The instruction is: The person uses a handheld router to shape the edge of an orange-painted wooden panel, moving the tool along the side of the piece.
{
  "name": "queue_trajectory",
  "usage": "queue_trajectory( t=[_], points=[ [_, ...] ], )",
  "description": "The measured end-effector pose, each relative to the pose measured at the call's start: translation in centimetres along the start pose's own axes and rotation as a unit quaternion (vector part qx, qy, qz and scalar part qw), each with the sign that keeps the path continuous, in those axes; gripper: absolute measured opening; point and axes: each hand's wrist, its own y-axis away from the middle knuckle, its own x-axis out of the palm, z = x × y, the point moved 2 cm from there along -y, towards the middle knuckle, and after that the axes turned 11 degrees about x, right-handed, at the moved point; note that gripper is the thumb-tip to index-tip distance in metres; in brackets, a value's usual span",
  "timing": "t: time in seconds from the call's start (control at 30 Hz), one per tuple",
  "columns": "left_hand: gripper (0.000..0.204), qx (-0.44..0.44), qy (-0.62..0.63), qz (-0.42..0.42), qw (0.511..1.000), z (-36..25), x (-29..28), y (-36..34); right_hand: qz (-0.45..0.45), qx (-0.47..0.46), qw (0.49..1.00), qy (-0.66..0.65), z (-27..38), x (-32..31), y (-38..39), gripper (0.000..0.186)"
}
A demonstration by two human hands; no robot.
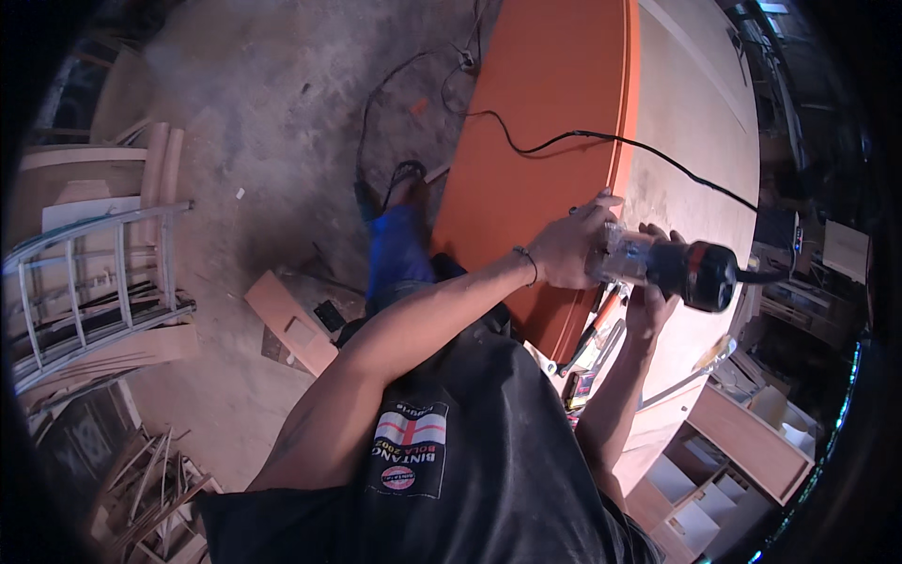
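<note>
Both hands grip a small black power trimmer with a clear base, held against the right-hand edge of a long orange panel. The left hand is clenched over the clear base and the panel's rim; the right hand wraps the tool's body from below, fingers curled up around it. The tool sits at the near end of that edge, where the orange face meets a pale, dusty board lying just beside it on the bench.

A black power cord runs from the tool's rear, loops across the pale board, crosses the orange edge and trails over the panel toward the floor. Ahead of the tool the orange edge runs bare except for that cord crossing.

Just below the hands, hand tools with orange and red grips lie close to the panel's near corner. Left of the panel the concrete floor is open, with an aluminium ladder and wood offcuts well apart. White cabinet boxes crowd the lower right.
</note>
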Motion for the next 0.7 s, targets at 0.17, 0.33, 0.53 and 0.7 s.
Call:
queue_trajectory(
  t=[0.17, 0.33, 0.53, 0.7],
  points=[
    [0.080, 0.009, -0.078, 0.024, 0.997, 0.3, -0.2, -0.1, -0.098, 0.000, 0.995, 0.009, -0.2, 0.8, -0.2, 0.090],
    [0.079, -0.060, 0.033, 0.018, 0.997, 1.4, -0.5, 0.0, -0.125, -0.016, 0.989, 0.082, 0.6, 2.3, -1.1, 0.078],
    [0.068, -0.043, 0.031, -0.011, 0.999, 1.9, -0.2, 0.0, -0.143, -0.027, 0.980, 0.134, 0.9, 3.2, -1.5, 0.078],
    [0.060, -0.039, 0.038, -0.034, 0.998, 2.0, -0.2, -0.1, -0.147, -0.012, 0.982, 0.116, 0.9, 3.6, -1.5, 0.080]
  ],
)
